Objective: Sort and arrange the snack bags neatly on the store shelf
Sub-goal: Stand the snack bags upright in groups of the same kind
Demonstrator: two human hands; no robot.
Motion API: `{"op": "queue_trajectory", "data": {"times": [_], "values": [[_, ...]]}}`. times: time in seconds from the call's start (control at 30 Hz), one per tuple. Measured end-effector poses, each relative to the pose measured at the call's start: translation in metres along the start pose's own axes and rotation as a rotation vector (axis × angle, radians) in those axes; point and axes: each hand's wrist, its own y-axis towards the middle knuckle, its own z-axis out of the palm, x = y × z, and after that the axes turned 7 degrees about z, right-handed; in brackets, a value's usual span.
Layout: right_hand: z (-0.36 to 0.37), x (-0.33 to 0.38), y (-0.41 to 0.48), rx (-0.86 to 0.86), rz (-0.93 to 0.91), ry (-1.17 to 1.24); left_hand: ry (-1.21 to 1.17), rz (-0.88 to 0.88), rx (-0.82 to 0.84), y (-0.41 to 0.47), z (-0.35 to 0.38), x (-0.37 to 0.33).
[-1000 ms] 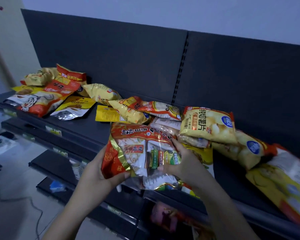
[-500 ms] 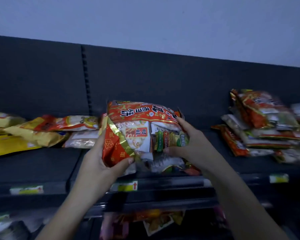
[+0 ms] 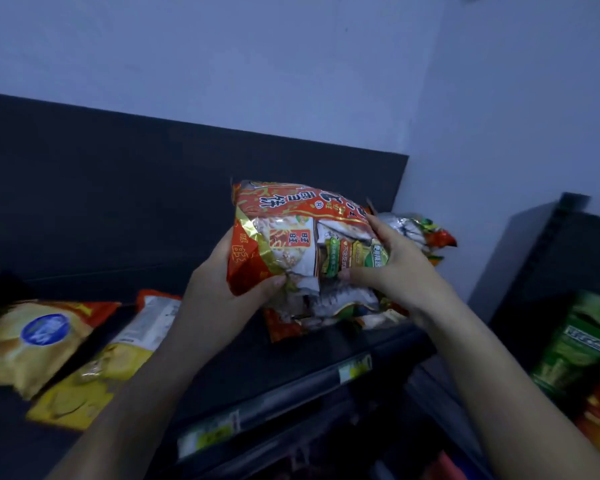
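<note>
Hands grip red snack bag [image 3: 291, 237] above shelf [image 3: 291, 358]: left hand [image 3: 222, 289] and right hand [image 3: 392, 271] pinching opposite sides.

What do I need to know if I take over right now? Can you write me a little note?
Left hand: grips the left edge of the red cracker bag.
Right hand: grips its right side.
Where: the bag is held over a pile of similar bags at the right end of the shelf. A yellow chip bag and a yellow-and-white bag lie loose on the left.
Done: some red bags gathered on the right.
Left: set this bag on the pile, then tidy the yellow ones.
</note>
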Motion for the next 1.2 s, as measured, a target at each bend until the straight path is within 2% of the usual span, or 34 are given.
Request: {"op": "queue_trajectory", "data": {"times": [0.17, 0.43, 0.63, 0.8, 0.93, 1.07, 1.2], "values": [[-0.038, -0.022, 0.056, -0.047, -0.014, -0.007, 0.055, -0.004, 0.035, 0.060, 0.055, 0.026], [-0.089, -0.032, 0.142, -0.220, 0.006, -0.023, 0.100, 0.118, 0.136, 0.164, 0.109, 0.042], [-0.145, -0.039, 0.213, -0.321, 0.063, -0.098, 0.039, 0.102, 0.187, 0.243, 0.183, 0.062], [-0.178, -0.065, 0.267, -0.390, 0.088, -0.107, 0.094, 0.098, 0.231, 0.296, 0.241, 0.082], [-0.193, -0.105, 0.300, -0.374, 0.173, -0.165, 0.121, 0.141, 0.299, 0.310, 0.285, 0.102], [-0.198, -0.145, 0.319, -0.300, 0.318, -0.286, 0.178, 0.106, 0.419, 0.313, 0.317, 0.122], [-0.204, -0.141, 0.324, -0.232, 0.408, -0.464, 0.280, 0.119, 0.520, 0.322, 0.325, 0.125]]}}
